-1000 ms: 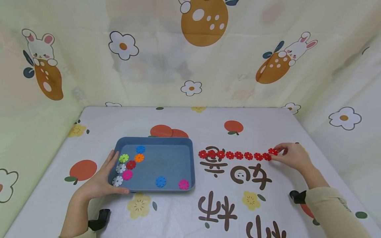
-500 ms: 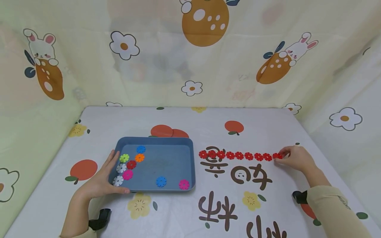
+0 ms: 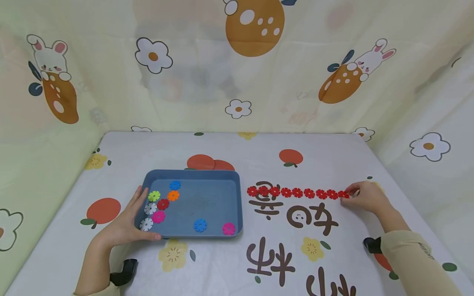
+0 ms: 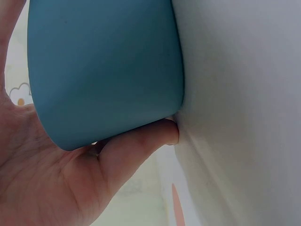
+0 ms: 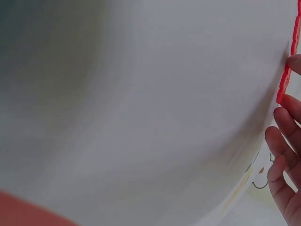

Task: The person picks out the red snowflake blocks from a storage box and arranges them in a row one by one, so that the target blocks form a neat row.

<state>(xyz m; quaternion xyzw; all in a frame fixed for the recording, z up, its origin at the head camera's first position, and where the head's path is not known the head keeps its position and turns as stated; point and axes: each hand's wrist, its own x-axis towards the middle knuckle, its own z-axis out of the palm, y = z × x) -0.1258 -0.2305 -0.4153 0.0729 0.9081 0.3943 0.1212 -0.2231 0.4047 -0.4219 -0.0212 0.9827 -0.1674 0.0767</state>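
Note:
My left hand (image 3: 120, 227) grips the near-left corner of a blue-grey tray (image 3: 207, 174). Its thumb runs along the front wall and its fingers along the left side; the left wrist view shows the thumb (image 4: 136, 148) against the tray's outside. At the right, my right hand (image 3: 366, 197) pinches a red snowflake disc (image 3: 342, 194) between thumb and fingers. That disc sits at the right end of a straight row of red snowflake discs (image 3: 297, 193) on the tablecloth. In the right wrist view the row (image 5: 295, 40) appears edge-on beside the fingertips.
Inside the tray lie several loose snowflake discs, among them a green one (image 3: 154, 196), an orange one (image 3: 173, 195), a blue one (image 3: 200, 225) and a pink one (image 3: 228, 229). A printed white cloth (image 3: 214, 267) covers the table, and a patterned curtain (image 3: 196, 90) stands behind.
My right hand has lowered the end disc from a raised tilt above its neighbour and shifted it right, in line with the row. The left hand and tray have stayed put.

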